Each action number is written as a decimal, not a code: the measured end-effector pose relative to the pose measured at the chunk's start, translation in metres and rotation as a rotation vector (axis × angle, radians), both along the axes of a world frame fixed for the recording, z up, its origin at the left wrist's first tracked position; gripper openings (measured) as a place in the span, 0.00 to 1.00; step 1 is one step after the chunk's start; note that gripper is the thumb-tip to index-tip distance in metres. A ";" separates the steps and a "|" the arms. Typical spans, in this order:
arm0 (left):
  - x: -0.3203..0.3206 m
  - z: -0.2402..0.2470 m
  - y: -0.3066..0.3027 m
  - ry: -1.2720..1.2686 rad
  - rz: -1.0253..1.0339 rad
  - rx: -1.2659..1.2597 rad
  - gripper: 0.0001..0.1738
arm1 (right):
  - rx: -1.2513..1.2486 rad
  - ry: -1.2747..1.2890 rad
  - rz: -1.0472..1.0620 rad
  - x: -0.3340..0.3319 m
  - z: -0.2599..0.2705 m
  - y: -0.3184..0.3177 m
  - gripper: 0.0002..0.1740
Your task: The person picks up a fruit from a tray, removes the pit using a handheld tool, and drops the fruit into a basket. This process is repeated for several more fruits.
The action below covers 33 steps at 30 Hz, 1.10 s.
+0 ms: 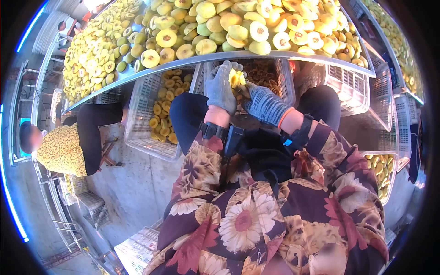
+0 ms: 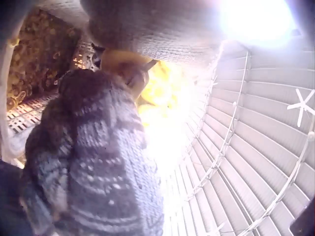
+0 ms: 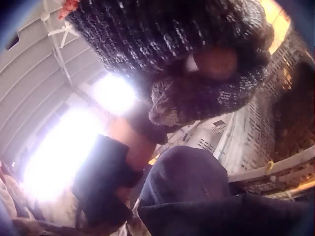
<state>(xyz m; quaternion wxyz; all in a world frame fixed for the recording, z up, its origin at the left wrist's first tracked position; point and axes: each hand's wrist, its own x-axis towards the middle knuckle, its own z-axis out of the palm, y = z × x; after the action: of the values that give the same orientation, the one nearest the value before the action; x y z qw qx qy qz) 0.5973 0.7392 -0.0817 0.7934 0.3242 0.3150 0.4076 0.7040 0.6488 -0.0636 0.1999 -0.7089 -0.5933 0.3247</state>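
Yellow flesh shows in the fruit piece (image 1: 237, 79) held between the two hands, just below the metal rim of the table (image 1: 197, 61) in the head view. The left hand (image 1: 221, 87), in a grey glove, points up toward the rim, its fingers clamped round the fruit piece. The right hand (image 1: 268, 104), in a blue-grey striped knit glove with an orange cuff, reaches in from the other side, angled inward and up, its fingertips close against the fruit piece. Its fingers are curled together round a brown rounded piece (image 3: 216, 63) — too blurred to name. Both forearms come forward and draw toward each other, a dark band (image 1: 213, 131) on the left wrist and another on the right.

Under the hands and the rim sits a crate of brown scraps (image 1: 263, 73); beside it, a pale crate (image 1: 137, 133) holds yellow fruit halves. On the table lies a thick heap of halved fruit (image 1: 220, 27) — many cut faces upward. White crates (image 1: 341, 87) stand on the other side. Farther off, a seated person (image 1: 59, 149) wears a yellow patterned top.
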 end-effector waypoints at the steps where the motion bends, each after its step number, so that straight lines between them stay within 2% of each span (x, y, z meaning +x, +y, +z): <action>1: 0.001 0.003 -0.002 -0.025 0.031 -0.077 0.16 | 0.028 -0.030 -0.014 -0.001 -0.006 0.000 0.23; 4: 0.003 0.000 -0.010 -0.118 0.104 -0.275 0.14 | 0.193 -0.193 -0.075 -0.001 -0.021 -0.005 0.20; 6: 0.004 -0.016 -0.003 -0.218 0.133 -0.366 0.12 | 0.185 -0.164 -0.122 0.001 -0.024 -0.003 0.20; 8: -0.003 -0.014 -0.006 -0.165 0.103 -0.164 0.13 | 0.181 -0.151 -0.231 0.005 -0.026 -0.005 0.19; 10: -0.012 -0.007 -0.007 -0.190 0.090 -0.089 0.14 | 0.204 -0.157 -0.404 0.016 -0.028 -0.006 0.17; 13: -0.024 0.021 -0.003 -0.308 0.081 -0.327 0.16 | 0.283 -0.268 -0.244 0.027 -0.025 -0.013 0.14; 14: -0.034 0.021 -0.001 -0.308 0.086 -0.193 0.15 | 0.311 -0.295 -0.189 0.028 -0.020 -0.015 0.12; 15: -0.043 0.022 0.000 -0.313 0.084 -0.059 0.15 | 0.142 -0.223 -0.257 0.029 -0.014 -0.010 0.12; 16: -0.057 0.029 0.001 0.013 0.089 0.347 0.13 | 0.229 -0.315 -0.240 0.031 -0.016 -0.009 0.12; 17: -0.071 0.036 0.002 0.366 0.188 0.707 0.13 | 0.312 -0.409 -0.224 0.032 -0.023 -0.012 0.12; 19: -0.116 0.037 0.022 0.944 0.358 1.182 0.13 | 0.253 -0.437 -0.191 0.037 -0.021 -0.011 0.12; 20: -0.129 0.036 0.032 0.811 0.414 1.051 0.14 | 0.220 -0.422 -0.198 0.038 -0.014 -0.010 0.12; 22: -0.154 0.050 0.050 0.553 0.620 0.264 0.16 | 0.154 -0.378 -0.211 0.036 -0.003 -0.010 0.12; 25: -0.175 0.033 0.066 1.326 0.506 1.061 0.18 | 0.220 -0.412 -0.143 0.038 -0.017 -0.007 0.14; 27: -0.120 0.053 0.038 1.201 0.324 1.095 0.20 | 0.219 -0.400 -0.114 0.035 -0.015 -0.005 0.14; 28: -0.094 0.050 0.029 1.162 0.176 1.198 0.22 | 0.198 -0.390 -0.115 0.034 -0.009 -0.007 0.14; 29: -0.067 0.056 0.007 1.021 0.055 1.272 0.24 | 0.175 -0.381 -0.118 0.032 -0.006 -0.009 0.13; 30: -0.046 0.049 -0.004 0.926 -0.005 1.399 0.29 | 0.155 -0.379 -0.117 0.031 -0.005 -0.011 0.13; 31: -0.029 0.045 -0.012 0.907 -0.171 1.260 0.30 | 0.136 -0.381 -0.121 0.031 -0.004 -0.014 0.13; 33: -0.008 0.025 -0.014 0.824 -0.187 1.356 0.27 | 0.190 -0.404 -0.112 0.037 -0.005 -0.022 0.12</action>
<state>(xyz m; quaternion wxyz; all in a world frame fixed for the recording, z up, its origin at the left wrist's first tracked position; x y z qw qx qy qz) 0.5892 0.7253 -0.0565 0.2741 0.8858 0.2379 0.2893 0.7410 0.6265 -0.0689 0.1608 -0.7694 -0.6088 0.1070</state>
